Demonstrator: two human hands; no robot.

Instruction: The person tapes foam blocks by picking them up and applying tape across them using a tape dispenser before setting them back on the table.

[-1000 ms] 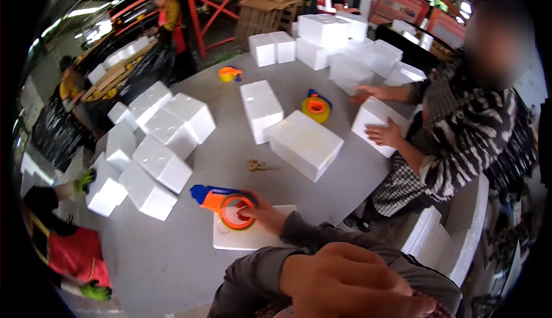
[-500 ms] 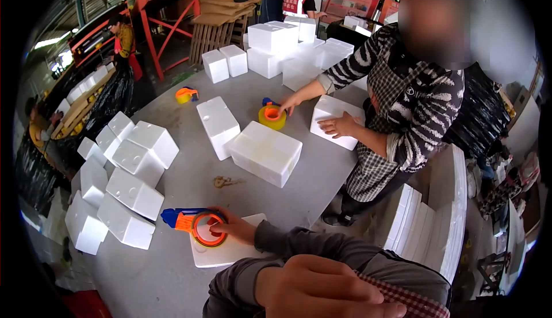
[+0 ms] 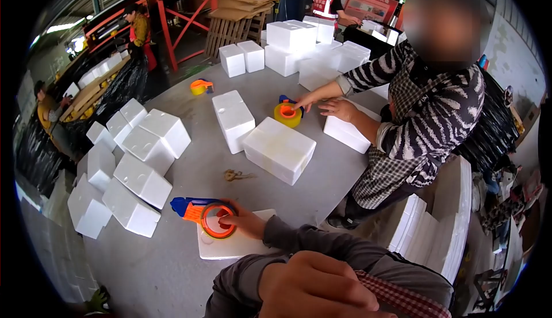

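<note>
My right hand [image 3: 244, 220] is closed around an orange and blue tape dispenser [image 3: 198, 212], over a white foam block [image 3: 256, 242] lying flat at the near edge of the grey table [image 3: 190, 186]. Large at the bottom, close to the camera, is my left hand [image 3: 319, 286], its fingers curled together; anything inside them is hidden. Beyond the dispenser lies a small brownish object [image 3: 237, 175]. Two white foam boxes, one narrow [image 3: 234, 120] and one wide [image 3: 280, 148], touch or nearly touch farther back.
Several white foam boxes [image 3: 141, 177] cluster at the left, more [image 3: 293, 45] at the back. Across the table a person [image 3: 431, 105] has one hand at a yellow tape dispenser [image 3: 287, 115], the other on a box [image 3: 348, 131]. Another dispenser [image 3: 200, 87] lies behind.
The view has shifted. The person opposite has moved one hand from beside their box to the yellow tape dispenser. A gloved person at the left has mostly left the view. My hands keep their poses.
</note>
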